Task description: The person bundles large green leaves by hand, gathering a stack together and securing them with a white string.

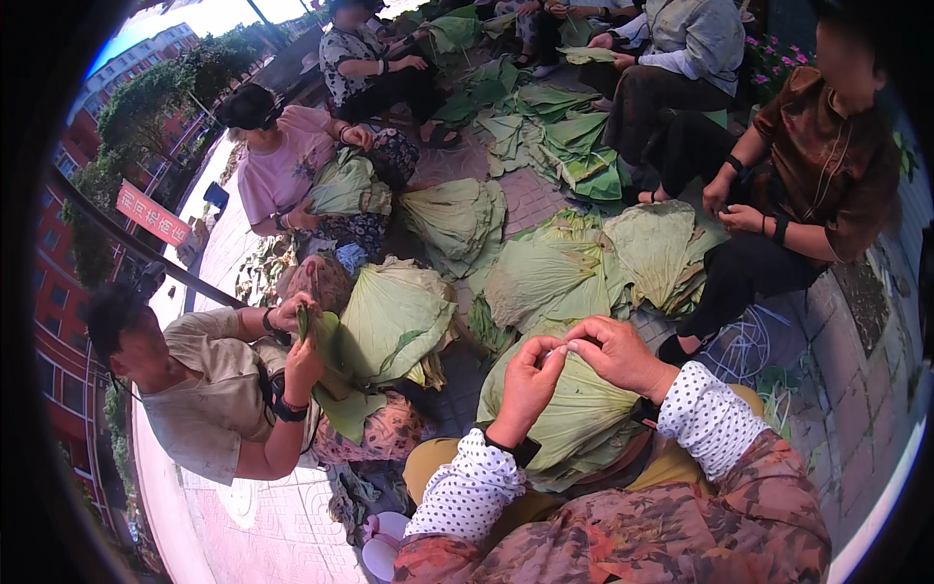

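Above my lap, my left hand (528,385) and my right hand (621,356) meet with fingertips pinched together. Something small and pale may be between them, but it is too small to make out. Right beneath both hands, a stack of large, dried green lotus leaves (584,428) rests on my lap, its veins fanning outward. Just beyond it lies another pile of folded lotus leaves (545,277), yellowish green with browned edges. Beside that one, to the right, sits a paler leaf pile (654,248).
Seated people surround the leaves; the person at left (209,389) holds up a folded leaf. White string (747,346) lies coiled on the paving at right. Greener leaves (579,146) spread across the ground farther off. A pale round object (384,545) is by my left side.
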{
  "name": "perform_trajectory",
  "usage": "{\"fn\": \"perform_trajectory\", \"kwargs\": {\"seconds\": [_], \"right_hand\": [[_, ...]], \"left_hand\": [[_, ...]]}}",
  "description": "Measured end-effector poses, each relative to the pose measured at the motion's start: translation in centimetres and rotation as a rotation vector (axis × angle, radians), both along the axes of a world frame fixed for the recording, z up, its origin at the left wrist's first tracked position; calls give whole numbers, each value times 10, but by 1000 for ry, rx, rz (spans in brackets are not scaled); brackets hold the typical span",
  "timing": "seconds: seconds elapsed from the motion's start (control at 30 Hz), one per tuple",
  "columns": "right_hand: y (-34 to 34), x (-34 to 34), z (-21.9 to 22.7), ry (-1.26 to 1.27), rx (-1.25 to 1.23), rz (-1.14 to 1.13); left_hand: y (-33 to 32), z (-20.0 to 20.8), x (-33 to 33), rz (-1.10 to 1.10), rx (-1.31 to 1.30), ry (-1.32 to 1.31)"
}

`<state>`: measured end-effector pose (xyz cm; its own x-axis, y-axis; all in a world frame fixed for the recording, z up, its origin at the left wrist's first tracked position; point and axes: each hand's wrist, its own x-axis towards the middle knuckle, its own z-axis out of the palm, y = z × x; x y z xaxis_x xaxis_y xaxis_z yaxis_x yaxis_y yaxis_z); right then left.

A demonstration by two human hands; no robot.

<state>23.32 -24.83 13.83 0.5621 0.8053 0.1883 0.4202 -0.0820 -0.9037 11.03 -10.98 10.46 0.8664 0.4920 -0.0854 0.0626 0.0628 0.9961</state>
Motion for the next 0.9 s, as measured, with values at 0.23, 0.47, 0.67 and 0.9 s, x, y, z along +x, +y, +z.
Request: {"fn": "perform_trajectory", "kwargs": {"seconds": [0.23,0.47,0.67,0.9], "right_hand": [[-1,1,2,-135,-51,2],[-1,0,-3,-145,-37,3],[-4,-2,-8,-273,10,21],[-6,-2,-7,-506,-3,83]], "left_hand": [[4,3,0,-22,3,5],[5,3,1,-23,-96,51],[3,2,1,-23,-111,68],[4,-5,0,-64,-171,102]]}}
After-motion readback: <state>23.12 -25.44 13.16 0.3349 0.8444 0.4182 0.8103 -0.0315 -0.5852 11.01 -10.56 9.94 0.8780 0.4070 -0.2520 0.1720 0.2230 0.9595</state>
